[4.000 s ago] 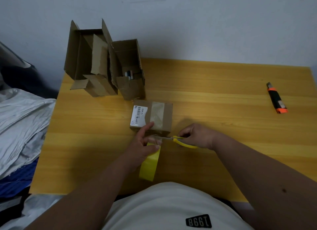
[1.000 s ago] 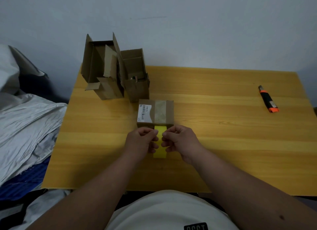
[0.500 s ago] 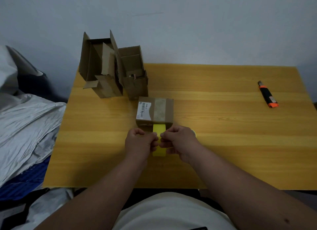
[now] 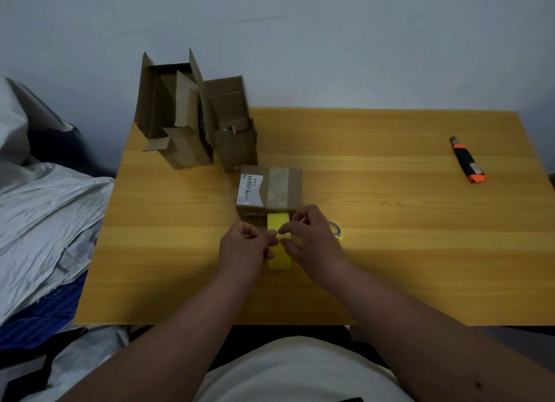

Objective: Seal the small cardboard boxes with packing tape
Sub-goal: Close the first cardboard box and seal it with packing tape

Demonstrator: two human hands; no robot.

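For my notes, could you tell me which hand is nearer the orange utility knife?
Right. The right hand lies between the left hand and the orange utility knife.

A person in a white T-shirt (image 4: 300, 368), seen from above. A small dark patch with pale edging sits at the shirt's lower hem, cut off by the frame edge, its lettering unreadable. Both forearms are bare to the elbow, no sleeves, watch or bracelet showing. The left hand (image 4: 244, 248) and right hand (image 4: 312, 239) wear no gloves or rings. A small dark mark dots the right forearm.
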